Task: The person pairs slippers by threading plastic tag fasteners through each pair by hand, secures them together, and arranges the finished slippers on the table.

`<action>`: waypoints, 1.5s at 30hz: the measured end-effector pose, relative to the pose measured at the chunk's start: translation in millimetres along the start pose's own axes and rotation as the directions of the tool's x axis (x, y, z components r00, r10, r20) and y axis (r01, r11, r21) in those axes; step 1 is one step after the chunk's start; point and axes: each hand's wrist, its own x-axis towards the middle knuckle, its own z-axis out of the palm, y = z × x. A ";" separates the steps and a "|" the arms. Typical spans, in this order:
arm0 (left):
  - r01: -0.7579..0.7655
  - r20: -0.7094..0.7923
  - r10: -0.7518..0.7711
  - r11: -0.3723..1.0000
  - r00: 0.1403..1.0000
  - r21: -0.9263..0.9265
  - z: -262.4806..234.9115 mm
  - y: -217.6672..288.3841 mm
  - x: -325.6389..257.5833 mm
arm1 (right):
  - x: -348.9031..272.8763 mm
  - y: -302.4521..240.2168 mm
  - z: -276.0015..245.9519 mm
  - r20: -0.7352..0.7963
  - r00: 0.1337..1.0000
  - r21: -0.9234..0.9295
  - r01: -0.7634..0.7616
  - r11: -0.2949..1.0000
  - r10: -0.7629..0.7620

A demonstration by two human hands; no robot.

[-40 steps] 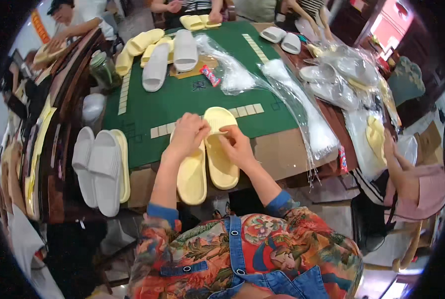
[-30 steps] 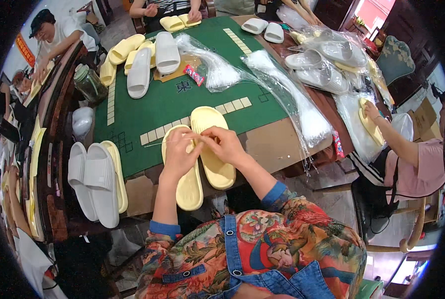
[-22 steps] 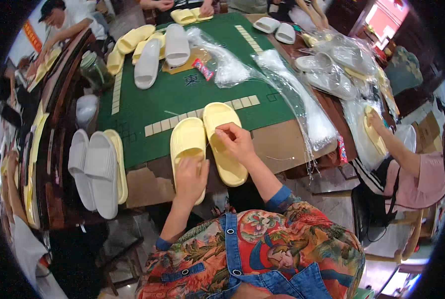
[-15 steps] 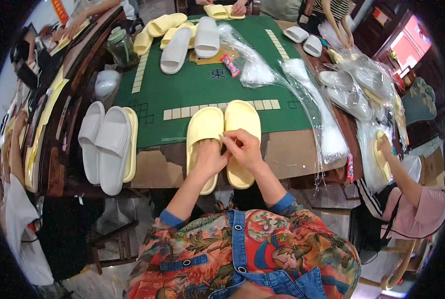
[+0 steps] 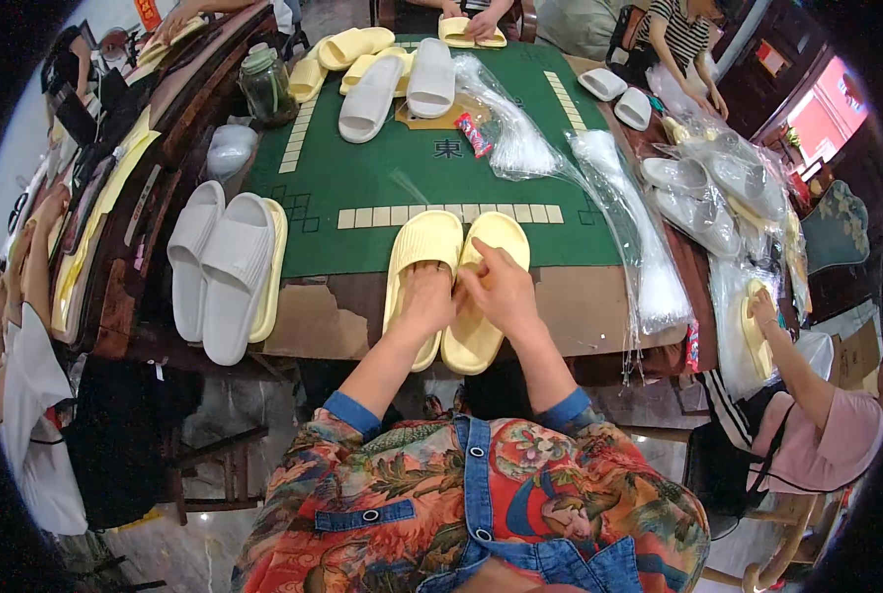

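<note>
In front of me at the table's near edge, two pale yellow slippers lie side by side: a left slipper [image 5: 431,234] and a right slipper [image 5: 473,348], toes pointing away. The fingers of my left hand [image 5: 427,304] go in under the left slipper's ribbed strap, so their tips are hidden; the hand holds that slipper. Over the right slipper, my right hand [image 5: 504,292] has its index finger extended on the strap's inner side. Its thumb lies near the gap between the two slippers, and the other fingers are curled; anything small in them is hidden.
Grey slippers [image 5: 234,287] overlap a yellow one at left. Beyond lie more grey slippers [image 5: 370,97], a red packet [image 5: 474,134], a glass jar [image 5: 265,84] and bundles of thin clear plastic strands [image 5: 629,222]. Bagged slippers [image 5: 703,212] fill the right side. Other people's hands [image 5: 762,306] work around the table.
The view has shifted slightly. My right index finger has straightened toward the right slipper's strap from a pinch between the slippers. My left fingers stay inside the left slipper.
</note>
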 end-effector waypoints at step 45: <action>0.113 -0.411 -0.136 0.990 0.902 -0.080 -41.3 -10.5 -22.7 | -11.6 29.6 -38.6 -0.119 0.961 0.324 -0.198 0.925 0.248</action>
